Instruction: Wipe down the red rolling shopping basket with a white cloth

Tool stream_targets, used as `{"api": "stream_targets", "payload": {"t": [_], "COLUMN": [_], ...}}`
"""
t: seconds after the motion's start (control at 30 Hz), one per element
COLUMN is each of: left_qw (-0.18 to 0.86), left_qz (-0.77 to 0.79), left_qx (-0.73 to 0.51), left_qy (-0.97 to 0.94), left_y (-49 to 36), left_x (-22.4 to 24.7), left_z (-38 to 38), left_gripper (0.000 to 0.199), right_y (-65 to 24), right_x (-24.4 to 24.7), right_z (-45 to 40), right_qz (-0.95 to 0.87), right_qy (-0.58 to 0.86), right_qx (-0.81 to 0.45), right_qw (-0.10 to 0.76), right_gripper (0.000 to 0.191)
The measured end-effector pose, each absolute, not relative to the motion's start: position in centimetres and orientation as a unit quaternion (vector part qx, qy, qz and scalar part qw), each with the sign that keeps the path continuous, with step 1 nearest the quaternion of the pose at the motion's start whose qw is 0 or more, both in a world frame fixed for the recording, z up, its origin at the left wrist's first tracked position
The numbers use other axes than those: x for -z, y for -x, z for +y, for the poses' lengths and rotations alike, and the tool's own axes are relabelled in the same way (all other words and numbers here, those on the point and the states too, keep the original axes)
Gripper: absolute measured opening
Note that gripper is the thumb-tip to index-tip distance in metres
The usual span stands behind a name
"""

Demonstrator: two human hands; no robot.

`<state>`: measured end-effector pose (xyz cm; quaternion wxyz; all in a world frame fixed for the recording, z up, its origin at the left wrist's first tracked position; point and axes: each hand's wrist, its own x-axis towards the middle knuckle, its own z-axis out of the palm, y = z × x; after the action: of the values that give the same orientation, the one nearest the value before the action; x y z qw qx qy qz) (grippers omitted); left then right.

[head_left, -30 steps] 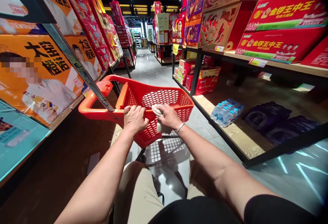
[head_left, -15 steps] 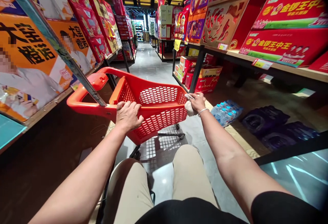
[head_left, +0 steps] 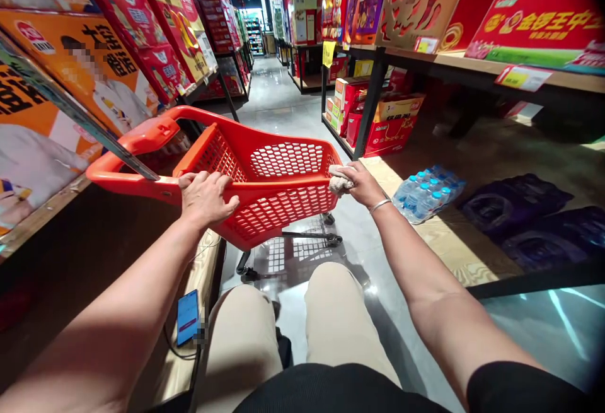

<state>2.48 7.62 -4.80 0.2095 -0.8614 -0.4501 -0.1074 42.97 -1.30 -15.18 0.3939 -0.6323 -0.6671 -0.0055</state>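
An orange-red plastic shopping cart (head_left: 278, 211) stands sideways in front of my knees, its handle end to the left. My left hand (head_left: 204, 195) grips the near top rim close to that end, fingers over the edge and thumb apart. In my right hand (head_left: 363, 185) is a crumpled greyish-white cloth (head_left: 341, 180), pressed to the rim at the cart's front right corner. That wrist wears a silver bangle (head_left: 380, 205). The cart's basket looks bare where its inside shows. Part of the cloth is hidden under my fingers.
Product boxes (head_left: 108, 79) are stacked at left. A phone (head_left: 188, 317) with a cable lies on the low wooden ledge by my left knee. Bottled water packs (head_left: 423, 195) and dark purple packs (head_left: 517, 205) sit under the right shelf (head_left: 472, 66). A metal post crosses the upper left.
The cart and both hands now appear further left and slightly higher. My right hand has shifted the cloth onto the rim corner. The phone has come into view as the camera tilted down.
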Motion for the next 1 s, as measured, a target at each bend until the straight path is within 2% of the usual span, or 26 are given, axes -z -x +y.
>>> {"api": "stream_targets", "payload": {"t": [0.07,0.13,0.27,0.33,0.43,0.53,0.63,0.7,0.8,0.93,1.0], "left_qw": [0.199,0.198,0.221,0.235,0.243,0.221,0.196,0.194,0.198,0.198,0.196], "left_qz": [-0.454,-0.46,-0.461,-0.461,-0.466,-0.474,-0.482,-0.482,-0.483,-0.475,-0.472], "left_qx": [0.114,0.115,0.086,0.073,0.07,0.082,0.091,0.094,0.103,0.119,0.12], "left_qy": [0.861,0.858,0.855,0.852,0.848,0.848,0.849,0.849,0.846,0.849,0.851], "left_y": [-2.3,-2.2,-2.0,-1.8,-1.6,-1.7,-1.9,-2.1,-2.1,-1.9,-1.9], "left_x": [4.8,4.9,4.9,4.9,4.8,4.6,4.5,4.6,4.8,5.2,5.3], "left_z": [8.0,8.4,9.1,9.2,9.1,8.9,8.9,9.0,9.2,9.4,9.3], "left_gripper": [0.036,0.036,0.039,0.04,0.039,0.037,0.036,0.036,0.038,0.039,0.039], "right_y": [-42.4,-41.2,-39.1,-38.8,-38.1,-36.7,-35.6,-35.4,-36.2,-38.1,-37.9], "right_x": [15.1,15.2,15.1,15.2,17.3,21.9,26.2,27.0,24.3,17.7,15.3], "right_z": [-1.4,-1.7,-1.3,-0.5,0.4,0.0,-1.3,-2.0,-2.3,-1.2,-0.5], "right_qz": [-0.641,-0.59,-0.498,-0.492,-0.556,-0.624,-0.669,-0.681,-0.677,-0.567,-0.528], "right_qy": [0.633,0.646,0.647,0.637,0.624,0.619,0.614,0.615,0.608,0.63,0.649], "right_qx": [0.044,0.084,0.147,0.163,0.121,0.046,-0.032,-0.066,-0.045,0.069,0.087], "right_qw": [0.432,0.477,0.558,0.571,0.536,0.476,0.417,0.393,0.412,0.526,0.541], "right_gripper": [0.033,0.024,0.026,0.026,0.019,0.013,0.024,0.027,0.029,0.035,0.037]}}
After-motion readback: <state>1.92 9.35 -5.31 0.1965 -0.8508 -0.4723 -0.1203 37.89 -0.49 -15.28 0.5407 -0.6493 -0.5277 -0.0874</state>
